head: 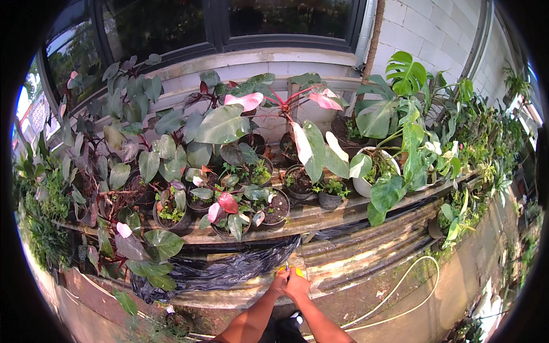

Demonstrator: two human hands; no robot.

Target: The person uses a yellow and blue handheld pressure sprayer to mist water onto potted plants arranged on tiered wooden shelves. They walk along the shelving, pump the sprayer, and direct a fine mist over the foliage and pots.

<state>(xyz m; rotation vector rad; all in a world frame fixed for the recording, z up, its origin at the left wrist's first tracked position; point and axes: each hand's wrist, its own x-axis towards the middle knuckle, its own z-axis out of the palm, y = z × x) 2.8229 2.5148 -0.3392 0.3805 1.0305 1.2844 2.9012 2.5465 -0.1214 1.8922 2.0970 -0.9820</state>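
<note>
My left hand (279,283) and my right hand (297,283) are together low in the middle of the view. Both close around a small tool with yellow parts (299,272) and a dark, narrow tip that points away from me; its exact kind cannot be told. Beyond them, potted philodendrons with green and pink leaves (243,102) stand on a wooden bench (266,233). A black pot with dark soil (276,210) is near the bench's front edge. A white pot (363,187) holds a variegated plant. Crumpled black plastic sheeting (223,270) lies just beyond and left of my hands.
Weathered corrugated sheets (360,257) slope below the bench. A pale hose (401,315) loops over the ground at the right. Dark-framed windows (287,40) and a white block wall (422,38) rise behind. A large-leaved plant (148,253) hangs out at the left front.
</note>
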